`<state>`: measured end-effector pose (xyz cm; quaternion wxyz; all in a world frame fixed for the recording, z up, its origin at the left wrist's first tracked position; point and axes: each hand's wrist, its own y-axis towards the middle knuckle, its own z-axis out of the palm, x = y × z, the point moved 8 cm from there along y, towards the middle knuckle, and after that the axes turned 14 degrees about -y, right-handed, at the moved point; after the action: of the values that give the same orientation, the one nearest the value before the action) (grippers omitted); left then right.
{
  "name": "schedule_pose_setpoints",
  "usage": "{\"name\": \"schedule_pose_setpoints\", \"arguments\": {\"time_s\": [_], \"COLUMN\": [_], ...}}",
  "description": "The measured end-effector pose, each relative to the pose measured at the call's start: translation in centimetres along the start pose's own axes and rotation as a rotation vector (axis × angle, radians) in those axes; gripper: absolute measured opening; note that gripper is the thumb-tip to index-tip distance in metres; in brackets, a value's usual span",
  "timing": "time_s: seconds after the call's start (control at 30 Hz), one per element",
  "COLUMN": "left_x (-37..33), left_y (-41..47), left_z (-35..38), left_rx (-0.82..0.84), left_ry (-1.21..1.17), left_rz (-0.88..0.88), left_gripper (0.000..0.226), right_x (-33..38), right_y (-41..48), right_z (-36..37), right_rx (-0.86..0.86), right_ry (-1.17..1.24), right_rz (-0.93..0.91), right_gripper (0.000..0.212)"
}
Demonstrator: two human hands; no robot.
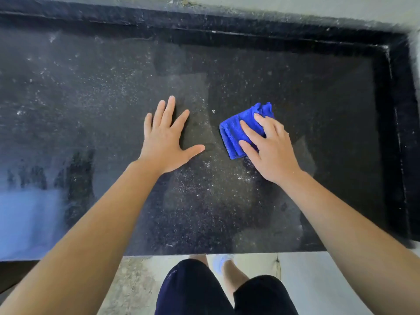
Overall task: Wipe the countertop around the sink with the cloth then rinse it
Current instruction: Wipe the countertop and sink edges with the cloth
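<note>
Head view, looking down on the dark speckled bench (91, 98); left hand (167, 142) flat on the stone, fingers spread, holding nothing; right hand (270, 151) flat on top of the folded blue cloth (236, 130), fingers fairly straight, pressing it down rather than clutching it; cloth sits on the bench right of centre, just beside the left hand's thumb but apart from it.

Progress, my read: mid-wipe; pale dust and specks show across the left half and in front of the hands; the stretch right of the cloth looks darker and cleaner, so I'd guess that part is done; one small white speck (213, 111) lies between the hands. The raised back edge (204, 26) looks dusty too.

Left to do: left side, front strip, probably the back edge; then the rinse. No sink or tap in frame, so I can't tell where either is.
</note>
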<state>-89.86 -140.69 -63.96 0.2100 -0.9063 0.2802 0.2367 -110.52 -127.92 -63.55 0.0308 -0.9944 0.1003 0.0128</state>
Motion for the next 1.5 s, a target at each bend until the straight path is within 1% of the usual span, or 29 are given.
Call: {"name": "schedule_pose_setpoints", "arguments": {"time_s": [0.07, 0.13, 0.2, 0.3, 0.37, 0.43, 0.47, 0.57, 0.63, 0.7, 0.73, 0.77, 0.83, 0.9, 0.97, 1.0, 1.07, 1.13, 1.23, 1.33, 1.4, 1.5], "left_x": [1.2, 2.5, 3.5, 4.2, 4.5, 4.5, 4.5, 4.5, 4.4, 4.1, 4.0, 3.9, 3.6, 2.8, 0.7, -0.6, -3.5, -5.8, -7.6, -7.7, -7.3, -6.6], "left_y": [-2.0, -3.8, -5.0, -5.1, -5.0, -5.0, -5.1, -5.3, -5.3, -5.2, -5.2, -5.1, -5.0, -5.2, -6.0, -6.6, -8.0, -9.2, -10.4, -10.4, -9.7, -8.7], "left_z": [-1.0, -0.7, 0.2, 0.9, 1.0, 1.0, 1.1, 0.9, 0.7, 0.7, 0.6, 0.6, 0.3, 0.2, 0.7, 1.4, 3.6, 5.9, 8.4, 8.7, 8.1, 7.0], "left_rx": [-0.055, -0.013, 0.035, 0.033, 0.030, 0.034, 0.038, 0.033, 0.025, 0.029, 0.031, 0.033, 0.025, -0.025, -0.113, -0.148, -0.161, -0.131, -0.093, -0.112, -0.142, -0.180], "left_ry": [0.061, 0.124, 0.126, 0.064, 0.068, 0.073, 0.068, 0.042, 0.035, 0.026, 0.024, 0.026, 0.043, 0.049, 0.017, -0.003, -0.014, 0.004, 0.036, 0.044, 0.049, 0.060], "left_rz": [-0.068, -0.161, -0.220, -0.245, -0.256, -0.263, -0.267, -0.276, -0.286, -0.291, -0.293, -0.297, -0.307, -0.298, -0.229, -0.185, -0.115, -0.077, -0.090, -0.124, -0.134, -0.139], "left_gripper": [0.090, 0.088, 0.088, 0.087, 0.087, 0.087, 0.087, 0.088, 0.088, 0.088, 0.088, 0.088, 0.087, 0.081, 0.071, 0.067, 0.064, 0.064, 0.070, 0.072, 0.073, 0.073], "right_x": [0.0, 0.3, 1.6, 5.2, 7.8, 9.3, 9.7, 9.9, 7.9, 3.9, 1.3, -1.6, -7.9, -13.4, -16.0, -16.0, -14.4, -11.6, -8.3, -7.8, -8.4, -8.8], "right_y": [2.6, 7.4, 13.1, 19.6, 20.8, 19.1, 17.2, 8.6, 3.1, 0.0, -0.3, 0.0, 1.6, 3.1, 3.7, 3.6, 2.3, -1.2, -8.5, -13.9, -15.0, -14.1], "right_z": [-0.2, -0.5, -0.5, -0.7, -0.6, -0.3, -0.3, -0.8, -0.1, 0.1, 0.1, 0.1, -0.1, -0.2, -0.2, -0.2, -0.5, -0.6, -0.5, 0.3, 0.6, 1.0], "right_rx": [-0.009, -0.005, 0.073, 0.134, 0.118, 0.081, 0.045, -0.090, -0.068, -0.052, -0.063, -0.068, -0.071, -0.006, 0.059, 0.069, 0.046, 0.000, -0.048, -0.027, -0.012, 0.014], "right_ry": [-0.011, -0.008, -0.004, -0.015, -0.007, 0.001, 0.008, 0.120, 0.155, 0.138, 0.120, 0.088, 0.015, 0.011, 0.043, 0.035, 0.006, -0.011, -0.009, -0.009, 0.021, 0.068], "right_rz": [-0.024, 0.041, 0.088, 0.073, 0.067, 0.029, -0.019, -0.199, -0.271, -0.296, -0.264, -0.192, 0.050, 0.318, 0.494, 0.527, 0.540, 0.500, 0.423, 0.360, 0.293, 0.213], "right_gripper": [0.048, 0.049, 0.051, 0.054, 0.054, 0.053, 0.052, 0.046, 0.043, 0.043, 0.044, 0.044, 0.047, 0.052, 0.055, 0.055, 0.054, 0.052, 0.049, 0.047, 0.047, 0.048]}}
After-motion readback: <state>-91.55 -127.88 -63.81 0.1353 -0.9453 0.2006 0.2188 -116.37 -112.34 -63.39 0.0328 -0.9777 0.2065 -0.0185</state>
